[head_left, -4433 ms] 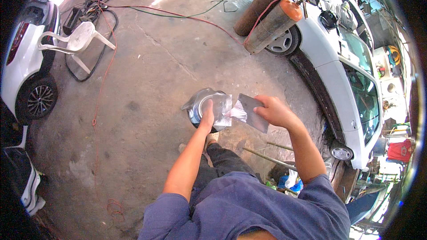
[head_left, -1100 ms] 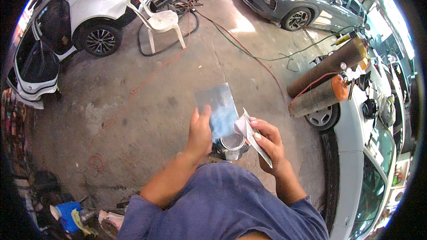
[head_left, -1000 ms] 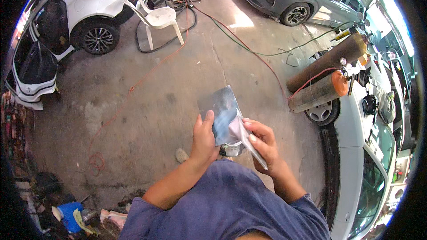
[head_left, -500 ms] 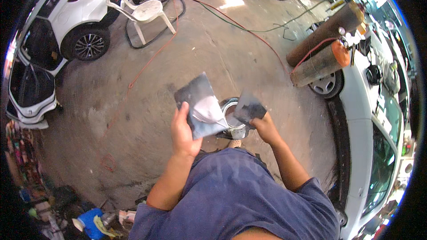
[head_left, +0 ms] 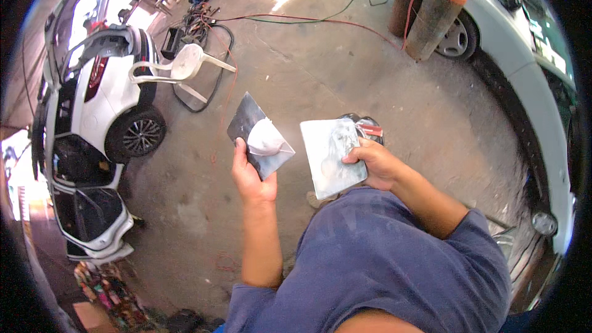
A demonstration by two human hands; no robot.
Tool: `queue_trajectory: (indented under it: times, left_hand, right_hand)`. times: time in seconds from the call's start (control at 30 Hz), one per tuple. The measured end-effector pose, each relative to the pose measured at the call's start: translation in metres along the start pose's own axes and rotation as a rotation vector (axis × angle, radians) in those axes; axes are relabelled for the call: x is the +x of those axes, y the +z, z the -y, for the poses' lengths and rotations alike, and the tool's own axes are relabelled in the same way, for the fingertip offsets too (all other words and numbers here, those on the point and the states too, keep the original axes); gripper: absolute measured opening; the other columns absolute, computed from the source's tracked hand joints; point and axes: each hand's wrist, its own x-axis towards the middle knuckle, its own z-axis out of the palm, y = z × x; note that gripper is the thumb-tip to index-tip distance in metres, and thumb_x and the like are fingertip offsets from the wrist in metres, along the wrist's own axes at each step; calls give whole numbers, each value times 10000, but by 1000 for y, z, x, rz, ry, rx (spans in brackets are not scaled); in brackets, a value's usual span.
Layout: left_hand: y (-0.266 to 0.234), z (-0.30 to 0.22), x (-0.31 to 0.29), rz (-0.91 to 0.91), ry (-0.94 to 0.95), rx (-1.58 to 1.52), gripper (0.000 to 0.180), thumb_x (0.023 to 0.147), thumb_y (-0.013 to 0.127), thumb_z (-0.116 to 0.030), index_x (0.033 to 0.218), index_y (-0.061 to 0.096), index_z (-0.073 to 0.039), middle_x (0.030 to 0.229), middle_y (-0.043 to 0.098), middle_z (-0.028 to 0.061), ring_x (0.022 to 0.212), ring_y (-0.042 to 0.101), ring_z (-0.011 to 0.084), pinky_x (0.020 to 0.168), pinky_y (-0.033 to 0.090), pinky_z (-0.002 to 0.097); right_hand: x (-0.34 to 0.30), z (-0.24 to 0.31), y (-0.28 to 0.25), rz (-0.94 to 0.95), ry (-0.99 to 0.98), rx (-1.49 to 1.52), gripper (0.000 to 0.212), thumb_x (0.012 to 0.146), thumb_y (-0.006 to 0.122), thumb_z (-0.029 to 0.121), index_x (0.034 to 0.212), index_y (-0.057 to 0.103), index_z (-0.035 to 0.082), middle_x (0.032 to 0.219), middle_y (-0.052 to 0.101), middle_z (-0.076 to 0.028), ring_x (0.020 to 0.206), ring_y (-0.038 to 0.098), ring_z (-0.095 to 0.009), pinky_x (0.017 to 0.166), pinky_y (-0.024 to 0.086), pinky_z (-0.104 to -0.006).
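A mound of pale pinkish paste [head_left: 266, 138] sits on the dark plate [head_left: 242, 122], toward its right-hand side. My left hand [head_left: 254, 180] grasps that plate by its near edge, thumb on top. My right hand [head_left: 379, 165] is clenched on a pale sheet [head_left: 325, 154], streaked with grey smears, thumb across its face. Plate and sheet are apart, side by side before me. I judge the step in hand to be handling the paste between these two flats; a next move would call for firm fingers and a level plate, lest the paste slide.

Just beyond the sheet is a dark round object [head_left: 372, 130], partly hidden. Farther out on the concrete floor [head_left: 277, 80] stand a white chair [head_left: 187, 61] and an orange-topped cylinder [head_left: 435, 21].
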Motion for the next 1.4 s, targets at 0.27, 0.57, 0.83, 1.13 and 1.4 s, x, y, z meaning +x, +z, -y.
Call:
queue_trajectory:
  times: [0.27, 0.57, 0.83, 1.13, 1.4]
  left_hand:
    - [10, 1, 0, 173, 49, 55, 375, 1022, 521, -328, 1261, 595, -48, 1248, 663, 82, 1140, 630, 248, 996, 482, 444]
    - [-16, 5, 10, 61, 147, 169, 397, 1037, 489, -324, 1303, 560, -38, 1278, 644, 106, 1153, 627, 271, 1016, 481, 477]
    - [-21, 34, -14, 100, -163, 6, 419, 1041, 483, -324, 1336, 535, -29, 1302, 632, 118, 1180, 618, 279, 1033, 478, 478]
    - [24, 42, -35, 58, -52, 37, 327, 1042, 480, -267, 1269, 526, -35, 1192, 630, 98, 1060, 640, 237, 927, 521, 409]
    - [34, 40, -54, 11, 113, 38, 315, 1027, 535, -243, 1261, 511, -34, 1158, 625, 98, 1062, 631, 221, 928, 508, 372]
  right_hand:
    - [-14, -15, 18, 0, 123, 141, 374, 831, 564, -12, 1204, 560, -17, 1063, 679, -141, 958, 703, -275, 879, 569, -425]
    - [-29, 28, 29, 46, -67, 207, 433, 808, 587, 25, 1238, 554, -9, 1102, 674, -161, 998, 691, -307, 931, 558, -449]
    - [-11, 9, 17, -210, -630, -66, 484, 831, 572, -83, 1305, 502, -13, 1249, 620, -144, 1166, 611, -296, 1030, 467, -461]
    - [-19, -6, 46, 13, -1211, -1309, 610, 849, 603, -136, 1397, 436, 74, 1326, 526, -225, 1298, 514, -382, 1082, 396, -493]
    - [-7, -17, 23, 96, -1140, -1376, 689, 738, 721, -140, 1350, 513, 98, 1367, 476, -222, 1236, 538, -409, 1043, 461, -486]
